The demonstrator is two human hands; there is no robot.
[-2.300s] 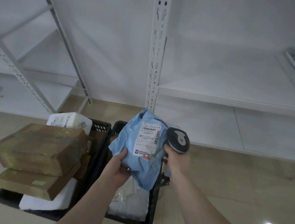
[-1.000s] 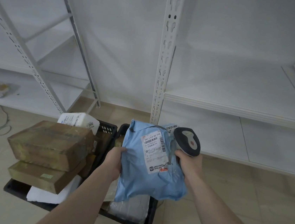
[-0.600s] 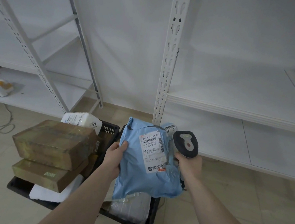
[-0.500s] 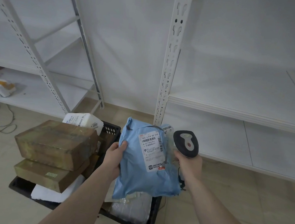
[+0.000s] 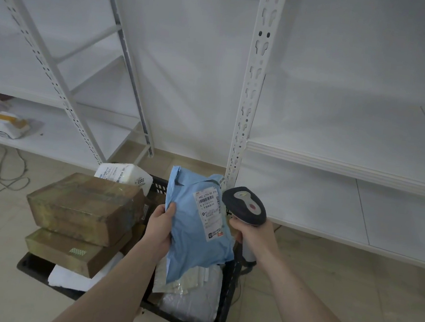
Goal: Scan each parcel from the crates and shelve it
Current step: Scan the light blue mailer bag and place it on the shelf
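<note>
White metal shelving [image 5: 338,159] fills the wall in front of me, with a slotted upright post [image 5: 251,91] in the middle and bare white boards at the right. Below me on the tiled floor [image 5: 337,286] stand two black crates [image 5: 225,294] side by side. The left one carries two brown taped boxes [image 5: 81,207], one stacked on the other, and a white parcel [image 5: 122,174] behind them. The right crate holds a clear plastic-wrapped parcel [image 5: 189,304].

Above the right crate I hold the blue mailer bag [image 5: 198,233] upright, its white label [image 5: 209,213] with a barcode facing me. My left hand [image 5: 160,226] grips its left edge, thumb on the front and the fingers curled behind. My right hand [image 5: 256,234] is wrapped around the handle of the barcode scanner [image 5: 246,204], just beside the label. On the far left shelf lies a small white packet [image 5: 7,124].
</note>
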